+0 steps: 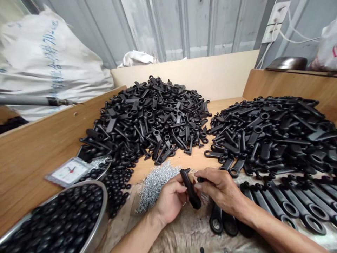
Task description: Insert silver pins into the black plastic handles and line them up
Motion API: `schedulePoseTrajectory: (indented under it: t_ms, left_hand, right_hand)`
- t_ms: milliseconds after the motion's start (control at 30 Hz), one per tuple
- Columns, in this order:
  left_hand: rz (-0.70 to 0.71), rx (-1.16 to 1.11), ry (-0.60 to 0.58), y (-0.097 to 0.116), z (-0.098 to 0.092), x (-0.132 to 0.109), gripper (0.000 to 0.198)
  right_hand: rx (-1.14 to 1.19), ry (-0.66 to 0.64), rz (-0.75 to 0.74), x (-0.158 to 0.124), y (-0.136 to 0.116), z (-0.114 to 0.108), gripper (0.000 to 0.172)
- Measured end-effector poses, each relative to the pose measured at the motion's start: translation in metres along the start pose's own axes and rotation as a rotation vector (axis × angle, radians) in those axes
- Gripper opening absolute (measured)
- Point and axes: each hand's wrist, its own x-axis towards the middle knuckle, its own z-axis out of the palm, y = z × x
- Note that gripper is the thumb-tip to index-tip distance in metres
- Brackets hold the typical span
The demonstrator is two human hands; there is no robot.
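Observation:
My left hand is closed around a black crank handle, held tilted above the table with its thumb along the side. Close beside it, my right hand pinches a small black knob between thumb and fingers. Just behind my left hand lies a heap of small silver pins. Under my right forearm, several black handles rest on the worn sheet. More handles with ring ends are laid in a row at the right.
Large piles of loose black handles and black cranks fill the back. A metal bowl of round knobs stands at the front left, near a small clock. A wooden side board and a grey screwdriver tool border the left.

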Motion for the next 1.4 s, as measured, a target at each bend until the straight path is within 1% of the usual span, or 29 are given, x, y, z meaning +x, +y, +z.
schedulePoseTrajectory:
  t_ms: [167,233,267,333,433,500,567,633,767,900,1000,1100,1233,1400]
  left_hand:
    - [-0.063,-0.088,0.011,0.005,0.000,-0.001,0.026]
    - [-0.080,-0.077,0.051,0.007,0.001,-0.001,0.026]
    - [-0.077,-0.056,0.076,0.007,0.002,-0.001,0.025]
    - [-0.052,0.007,0.116,0.007,0.003,-0.001,0.021]
    - [0.002,0.111,0.143,0.004,0.005,-0.001,0.020]
    - [0.049,0.167,0.152,0.002,0.005,-0.002,0.024]
    - [0.111,0.212,0.153,0.000,0.006,-0.002,0.025]
    - [0.165,0.246,0.144,-0.002,0.008,-0.003,0.025]
    - [0.212,0.275,0.113,-0.005,0.009,-0.003,0.029]
    - [0.231,0.297,0.082,-0.008,0.006,-0.003,0.032]
    - [0.239,0.328,0.088,-0.011,0.002,-0.003,0.041]
    - [0.240,0.374,0.111,-0.014,-0.003,-0.003,0.049]
    - [0.230,0.408,0.114,-0.017,-0.007,-0.001,0.053]
    - [0.150,0.402,0.092,-0.016,-0.007,0.000,0.061]
  right_hand:
    - [0.050,0.007,0.046,0.002,0.003,0.002,0.015]
    - [0.082,0.041,0.098,0.002,0.003,0.003,0.016]
    - [0.137,0.050,0.141,0.002,0.003,0.003,0.016]
    - [0.340,0.043,0.252,0.003,0.002,0.004,0.018]
    - [0.720,0.005,0.397,0.006,0.003,0.004,0.025]
    - [0.884,-0.008,0.452,0.007,0.004,0.005,0.027]
    - [0.968,-0.020,0.491,0.008,0.006,0.007,0.028]
    - [0.988,-0.005,0.510,0.008,0.009,0.010,0.027]
    - [0.974,0.051,0.530,0.009,0.012,0.015,0.025]
    - [1.021,0.022,0.531,0.009,0.013,0.019,0.023]
    - [1.059,0.011,0.519,0.009,0.012,0.020,0.025]
    - [1.075,0.002,0.515,0.010,0.013,0.021,0.025]
    - [1.049,0.028,0.550,0.010,0.015,0.021,0.029]
    - [0.958,0.088,0.567,0.008,0.019,0.022,0.028]
